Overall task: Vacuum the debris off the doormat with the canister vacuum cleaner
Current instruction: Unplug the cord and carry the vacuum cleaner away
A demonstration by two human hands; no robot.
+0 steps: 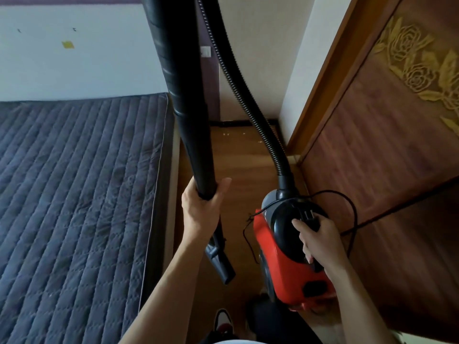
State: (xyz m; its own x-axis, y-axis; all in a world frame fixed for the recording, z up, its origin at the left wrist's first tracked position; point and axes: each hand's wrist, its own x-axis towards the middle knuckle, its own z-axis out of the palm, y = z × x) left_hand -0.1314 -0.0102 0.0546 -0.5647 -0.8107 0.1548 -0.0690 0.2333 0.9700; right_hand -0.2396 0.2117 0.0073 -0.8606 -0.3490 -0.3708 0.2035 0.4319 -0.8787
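A red and black canister vacuum cleaner [280, 256] is at the lower right, in the narrow gap between a bed and a wooden door. My right hand [316, 238] grips the black carry handle on top of it. My left hand [202, 207] grips the black wand [183, 103], which runs up out of the top of the view; the narrow nozzle [221, 261] points down below my hand. A ribbed black hose [238, 83] curves from the canister's front up out of view. No doormat is in view.
A bed with a grey quilted cover [74, 207] fills the left. A carved wooden door [387, 145] stands on the right. The power cord [352, 214] loops beside the canister. Small light crumbs [234, 133] lie on the wooden floor [238, 160] near the far wall. My shoe [222, 321] shows at the bottom.
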